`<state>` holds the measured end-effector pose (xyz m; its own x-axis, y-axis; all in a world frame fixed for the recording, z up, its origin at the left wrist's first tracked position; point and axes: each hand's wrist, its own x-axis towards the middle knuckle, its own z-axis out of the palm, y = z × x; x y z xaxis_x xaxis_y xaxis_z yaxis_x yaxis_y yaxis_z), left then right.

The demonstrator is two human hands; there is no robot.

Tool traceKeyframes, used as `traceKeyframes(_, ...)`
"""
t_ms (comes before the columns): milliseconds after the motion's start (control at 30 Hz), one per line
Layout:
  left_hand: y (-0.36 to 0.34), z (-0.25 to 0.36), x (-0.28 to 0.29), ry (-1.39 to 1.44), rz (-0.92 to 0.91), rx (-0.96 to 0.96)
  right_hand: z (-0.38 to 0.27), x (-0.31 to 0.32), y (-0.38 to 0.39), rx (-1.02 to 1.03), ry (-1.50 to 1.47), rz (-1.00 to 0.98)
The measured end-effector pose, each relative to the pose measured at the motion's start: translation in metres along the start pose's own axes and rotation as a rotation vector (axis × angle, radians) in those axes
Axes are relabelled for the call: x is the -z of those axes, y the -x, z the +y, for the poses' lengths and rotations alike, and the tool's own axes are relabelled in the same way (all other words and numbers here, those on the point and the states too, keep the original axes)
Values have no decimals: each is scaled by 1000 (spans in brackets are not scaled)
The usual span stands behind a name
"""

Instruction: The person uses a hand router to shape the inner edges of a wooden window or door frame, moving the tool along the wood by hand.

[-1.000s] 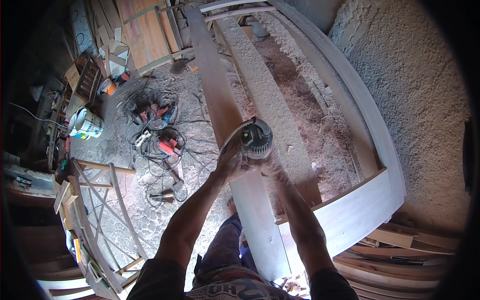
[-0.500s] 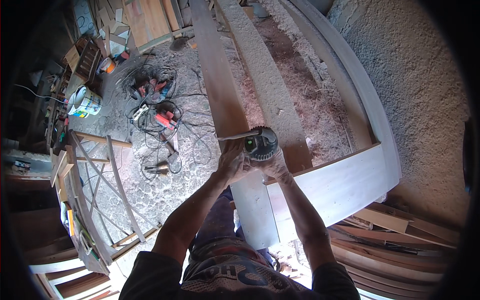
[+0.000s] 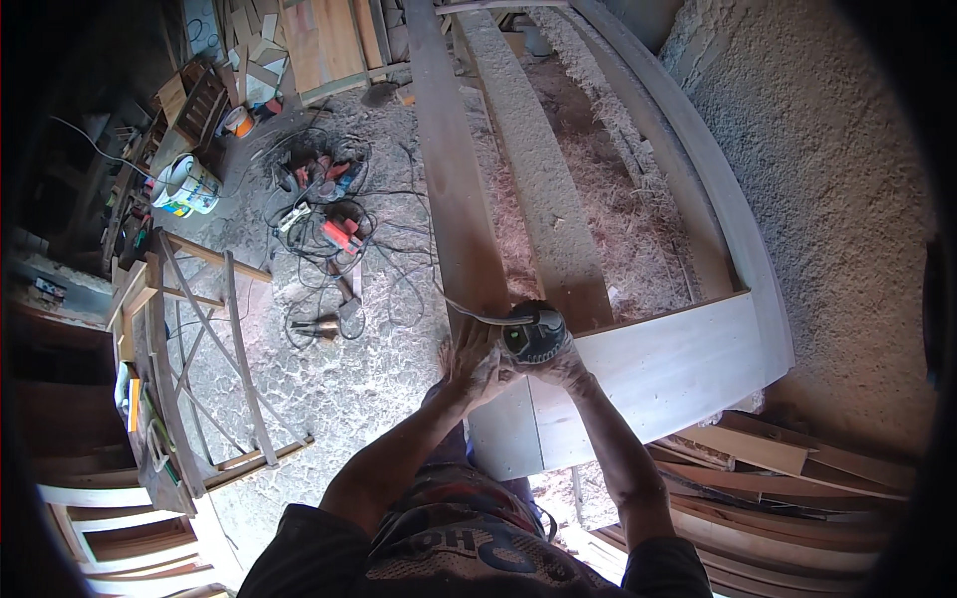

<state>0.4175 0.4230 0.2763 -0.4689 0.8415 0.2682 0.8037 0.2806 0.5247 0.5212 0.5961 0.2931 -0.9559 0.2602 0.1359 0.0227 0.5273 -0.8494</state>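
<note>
A corded power tool [image 3: 535, 337] with a round, dark, ribbed top and a small green spot stands on a wooden frame, near the joint of the long board [image 3: 461, 189] and the pale wide end piece [image 3: 663, 369]. My right hand [image 3: 560, 365] is wrapped round its right and near side. On its left side my left hand [image 3: 475, 359] presses close against it, fingers pointing away over the board and partly in shadow. The cord [image 3: 467, 313] leaves the tool's top to the left. Its base is hidden by the body and my hands.
Sawdust coats the middle plank [image 3: 543, 164] and the frame's curved side [image 3: 723, 169]. Tangled cables and red tools [image 3: 341, 235] lie on the floor at left, beyond a wooden trestle [image 3: 234, 349]. White buckets [image 3: 189, 184] stand farther left. Stacked boards [image 3: 788, 508] lie at lower right, below a rough wall [image 3: 807, 199].
The tool and both hands have come nearer to me along the frame, toward the joint. The whole view has shifted slightly, and the floor things now appear farther right.
</note>
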Motion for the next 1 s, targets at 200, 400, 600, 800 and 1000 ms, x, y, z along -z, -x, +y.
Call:
traceKeyframes(200,17,48,-19,23,285,183,20,22,-23,171,-37,-302)
traceKeyframes(400,34,33,-41,-399,345,-153,42,15,-4,72,-271,-249)
traceKeyframes(600,29,1,-28,-126,98,-110,13,-1,7,123,145,32)
traceKeyframes(800,3,-13,-3,-8,24,-33,13,-9,-7,100,201,71)
traceKeyframes(1000,-25,-42,-4,-18,-6,-67,10,-9,-34,27,156,144)
